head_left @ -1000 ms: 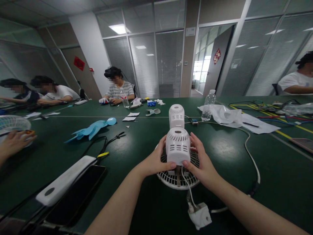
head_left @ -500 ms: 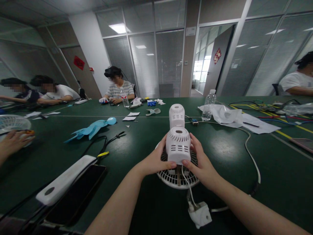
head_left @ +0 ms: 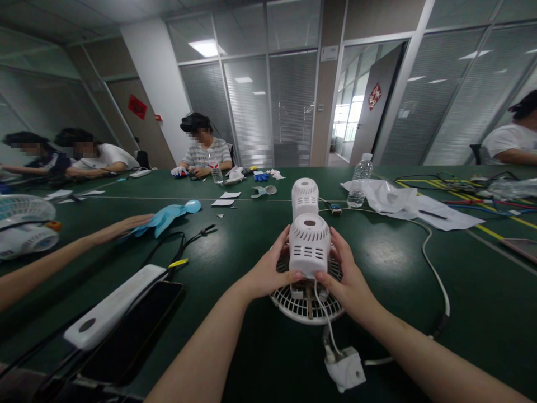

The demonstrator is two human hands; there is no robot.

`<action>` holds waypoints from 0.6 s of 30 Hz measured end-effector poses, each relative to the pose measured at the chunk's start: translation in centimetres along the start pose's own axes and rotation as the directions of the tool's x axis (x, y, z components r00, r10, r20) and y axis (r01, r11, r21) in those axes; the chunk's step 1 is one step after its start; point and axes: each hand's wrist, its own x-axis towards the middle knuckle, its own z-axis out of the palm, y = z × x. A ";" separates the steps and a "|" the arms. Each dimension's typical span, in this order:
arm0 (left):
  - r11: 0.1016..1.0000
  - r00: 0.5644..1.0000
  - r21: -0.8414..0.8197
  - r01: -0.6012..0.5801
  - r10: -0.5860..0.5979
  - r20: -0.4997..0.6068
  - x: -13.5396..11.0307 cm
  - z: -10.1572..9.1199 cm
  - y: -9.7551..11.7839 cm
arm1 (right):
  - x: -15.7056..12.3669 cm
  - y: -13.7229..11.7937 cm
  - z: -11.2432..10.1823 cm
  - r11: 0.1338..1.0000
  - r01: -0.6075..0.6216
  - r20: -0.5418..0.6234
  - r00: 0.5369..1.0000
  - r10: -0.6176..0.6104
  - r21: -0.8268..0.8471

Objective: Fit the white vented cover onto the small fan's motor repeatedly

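In the head view, a white vented motor cover (head_left: 309, 246), apparently from a fan, stands between my two hands. My left hand (head_left: 274, 268) wraps its left side, the thumb on the lower front edge. Around its right side closes my right hand (head_left: 346, 274), its thumb at the same edge. Below the cover lies a round white fan grille (head_left: 300, 314), partly hidden by it and my hands. A similar white vented housing (head_left: 305, 196) rises just behind. A white cable (head_left: 326, 313) runs down from the cover to a small white block-like part (head_left: 346, 369).
Left of me lie a white bar-shaped thing (head_left: 117, 305), a dark phone (head_left: 134, 330) and black cables. Farther left, a co-worker's hand (head_left: 126, 225) reaches blue fan blades (head_left: 165, 217). A plastic bottle (head_left: 361, 182), papers (head_left: 448, 212) and a looping cable (head_left: 438, 285) are at right.
The cover has risen very slightly between my hands, which keep their hold. At left, the co-worker's hand has moved right, from the white fan to the blue blades.
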 end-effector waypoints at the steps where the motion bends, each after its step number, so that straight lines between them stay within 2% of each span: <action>1: 1.000 1.000 0.003 0.003 -0.003 -0.008 0.0 0.0 -0.2 | 0.0 0.0 0.0 1.000 0.000 -0.008 1.000 -0.001 -0.012; 7: 1.000 1.000 0.027 0.000 0.001 -0.015 0.2 0.2 -0.4 | 0.0 -0.4 -0.1 1.000 -0.022 -0.005 1.000 0.022 -0.006; 13: 0.997 0.997 0.040 -0.062 0.061 0.043 0.2 0.3 0.2 | -0.1 -0.5 -0.2 0.999 -0.035 0.029 0.999 0.035 -0.017; 18: 0.993 0.998 0.114 -0.032 0.026 0.049 -0.1 0.1 0.2 | -0.1 -0.7 -0.4 1.000 -0.015 0.043 0.999 0.016 -0.025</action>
